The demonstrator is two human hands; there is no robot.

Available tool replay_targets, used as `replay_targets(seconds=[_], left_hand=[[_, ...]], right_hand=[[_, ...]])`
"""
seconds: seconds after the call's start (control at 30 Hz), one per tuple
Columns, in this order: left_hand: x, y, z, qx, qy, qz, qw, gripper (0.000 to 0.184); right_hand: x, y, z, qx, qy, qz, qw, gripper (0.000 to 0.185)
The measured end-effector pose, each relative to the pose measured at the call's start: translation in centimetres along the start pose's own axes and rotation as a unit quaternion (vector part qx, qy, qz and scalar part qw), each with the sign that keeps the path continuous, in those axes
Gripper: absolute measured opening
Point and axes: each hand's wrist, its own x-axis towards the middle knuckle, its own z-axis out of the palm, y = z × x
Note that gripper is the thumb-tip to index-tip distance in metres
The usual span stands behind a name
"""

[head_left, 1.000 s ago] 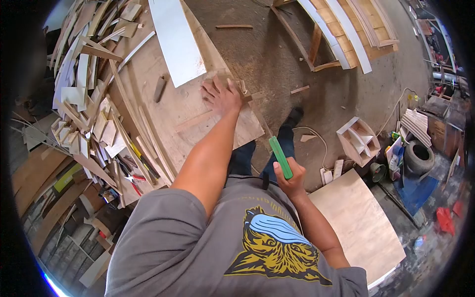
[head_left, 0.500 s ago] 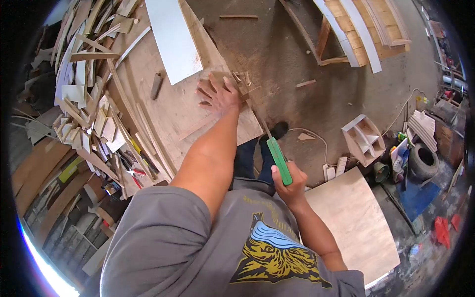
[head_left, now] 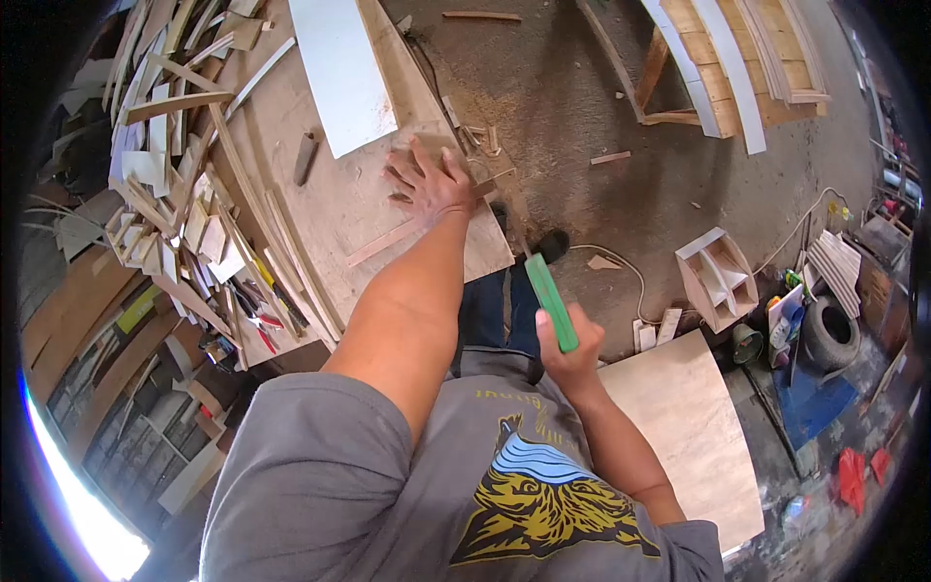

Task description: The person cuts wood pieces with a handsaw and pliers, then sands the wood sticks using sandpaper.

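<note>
This is a woodworking shop: left of the flat left hand, long thin wooden offcuts crowd a pale plywood bench; beyond the right hand, a black rubber tyre sits on the stained concrete floor.

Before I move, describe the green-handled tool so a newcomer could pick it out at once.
Find the big wooden tabletop and follow it to its near right corner. Just off that corner, the right hand grips the green-handled tool, its narrow blade pointing away from the shirt. Its bright green handle sets it apart from the pale board lying nearby.
</note>
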Motion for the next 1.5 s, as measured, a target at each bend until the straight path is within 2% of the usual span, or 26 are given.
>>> replay_targets(seconds=[0.1,0.2,0.3,0.4,0.6,1.5], left_hand=[[0.0,0.1,-0.3,0.007,-0.007,0.001,1.0,0.071],[-0.1,-0.1,0.0,0.01,-0.016,-0.003,1.0,0.072],[0.2,0.0,-0.1,-0.006,-0.019,-0.001,1.0,0.073],[0.3,0.2,-0.6,-0.003,-0.025,-0.002,1.0,0.072],[-0.1,-0.1,-0.2,0.003,-0.019,-0.002,1.0,0.071],[-0.5,0.2,-1.3,-0.011,-0.048,0.004,0.999,0.072]], right_hand=[[0.6,0.0,0.2,0.014,-0.017,0.063,0.998,0.02],[-1.2,-1.2,-0.6,0.015,-0.009,0.06,0.998,0.018],[-1.5,-1.0,-0.3,0.01,-0.013,-0.007,1.0,0.019],[-1.4,-0.4,0.5,-0.009,-0.005,-0.035,0.999,0.019],[-1.7,-1.1,0.9,-0.014,0.01,0.0,1.0,0.019],[-2.3,-0.7,1.3,-0.034,0.023,0.028,0.999,0.027]])
